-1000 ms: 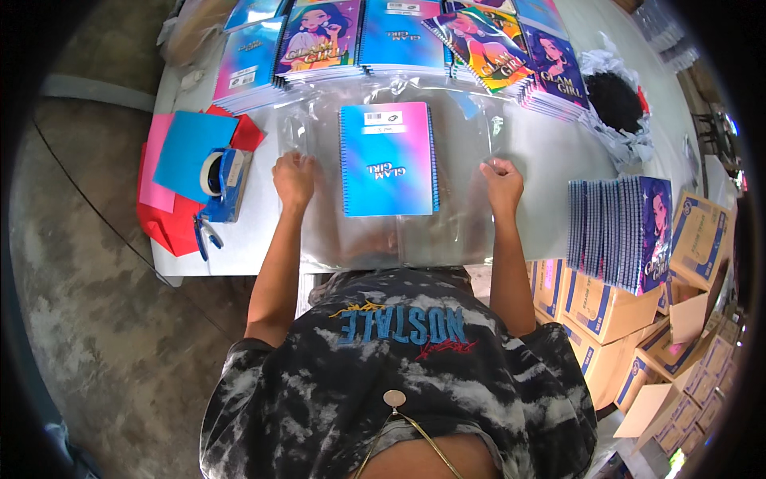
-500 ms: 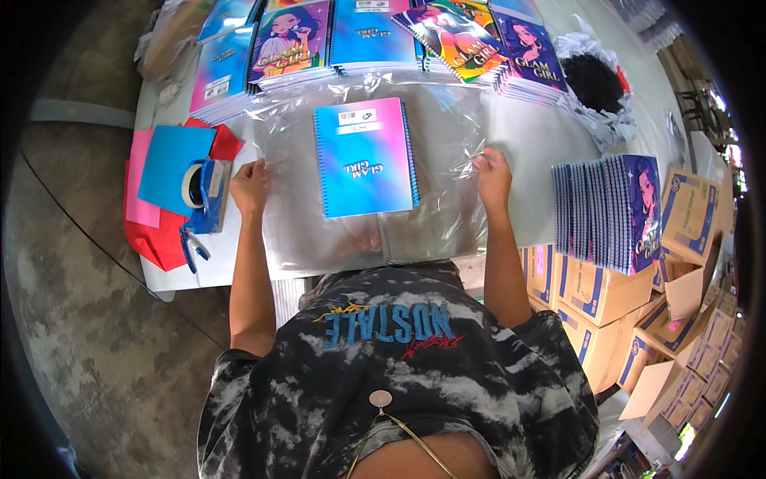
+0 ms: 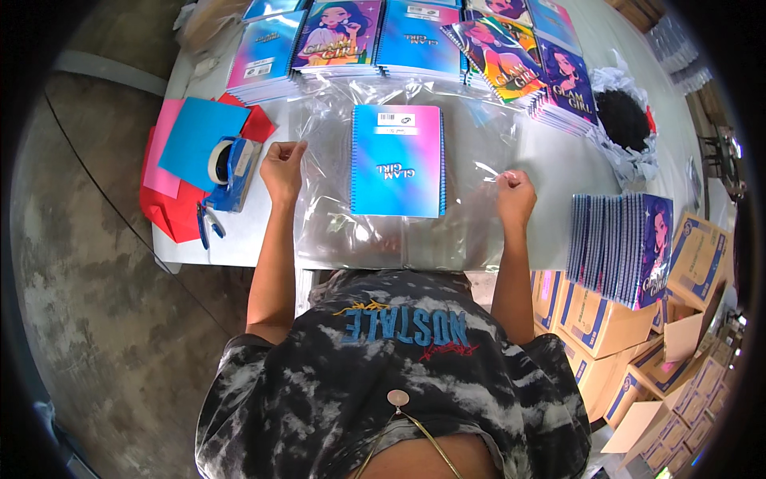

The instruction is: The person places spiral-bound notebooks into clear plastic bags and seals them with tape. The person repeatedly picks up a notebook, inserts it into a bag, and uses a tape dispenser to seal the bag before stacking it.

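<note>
A blue-and-pink spiral notebook (image 3: 397, 164) lies back cover up on a sheet of clear plastic film (image 3: 327, 231). Wire coils show along its left edge and more faintly along the right. My left hand (image 3: 282, 174) is closed in a pinch at the left edge of the film, beside the notebook and apart from it. To the right of the notebook, my right hand (image 3: 517, 198) pinches the film's right edge, with a bright crumpled fold at the fingertips. Neither hand touches the notebook.
Stacks of colourful notebooks (image 3: 419, 40) line the far side of the white table (image 3: 542, 239). At left are a blue tape dispenser (image 3: 234, 172), scissors (image 3: 209, 227) and coloured sheets (image 3: 199, 140). A notebook stack (image 3: 614, 247) stands at right, above cardboard boxes (image 3: 602, 319). Crumpled plastic surrounds a black bundle (image 3: 622, 120).
The whole scene has shifted right and turned slightly in view. My right hand has come a little nearer to me and its fingers have closed tighter. The notebook still lies on the film.
</note>
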A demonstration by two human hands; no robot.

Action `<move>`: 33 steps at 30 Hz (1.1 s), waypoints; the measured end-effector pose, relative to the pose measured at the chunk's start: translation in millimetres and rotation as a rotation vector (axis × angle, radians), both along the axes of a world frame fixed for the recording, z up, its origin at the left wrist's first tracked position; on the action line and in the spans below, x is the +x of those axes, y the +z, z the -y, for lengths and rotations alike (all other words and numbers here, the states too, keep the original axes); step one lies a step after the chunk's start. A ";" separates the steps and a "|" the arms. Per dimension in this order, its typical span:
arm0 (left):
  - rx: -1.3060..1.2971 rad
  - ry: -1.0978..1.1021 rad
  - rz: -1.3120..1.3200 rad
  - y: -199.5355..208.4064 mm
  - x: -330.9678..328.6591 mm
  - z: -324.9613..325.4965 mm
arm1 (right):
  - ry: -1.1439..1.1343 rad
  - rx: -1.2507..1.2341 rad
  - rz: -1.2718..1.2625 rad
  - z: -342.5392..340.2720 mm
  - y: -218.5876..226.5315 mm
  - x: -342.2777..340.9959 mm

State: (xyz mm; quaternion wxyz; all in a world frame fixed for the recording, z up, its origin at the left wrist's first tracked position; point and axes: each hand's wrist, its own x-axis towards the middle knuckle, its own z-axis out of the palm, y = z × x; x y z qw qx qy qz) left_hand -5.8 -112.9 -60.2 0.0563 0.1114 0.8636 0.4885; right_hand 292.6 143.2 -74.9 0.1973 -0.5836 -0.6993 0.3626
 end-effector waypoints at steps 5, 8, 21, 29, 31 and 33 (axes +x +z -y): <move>0.100 0.116 -0.154 -41.8 -16.2 15.9 | 0.051 0.101 -0.169 -5.3 -17.1 6.4; -0.022 0.050 0.136 -45.5 -28.5 19.9 | 0.066 0.014 -0.102 -7.4 -19.9 7.3; -0.525 0.098 -0.432 -33.3 -3.7 2.7 | 0.353 -0.218 -0.271 -6.5 -2.2 -5.3; -0.082 0.017 -0.230 -17.2 3.3 -8.9 | 0.601 0.024 -0.826 33.5 30.7 -53.5; 0.156 -0.049 0.037 -0.8 11.0 -13.4 | 0.414 -0.112 -0.889 34.4 31.4 -59.9; 0.277 -0.201 0.108 11.4 17.4 -9.6 | 0.354 -0.278 -0.687 31.8 41.3 -57.4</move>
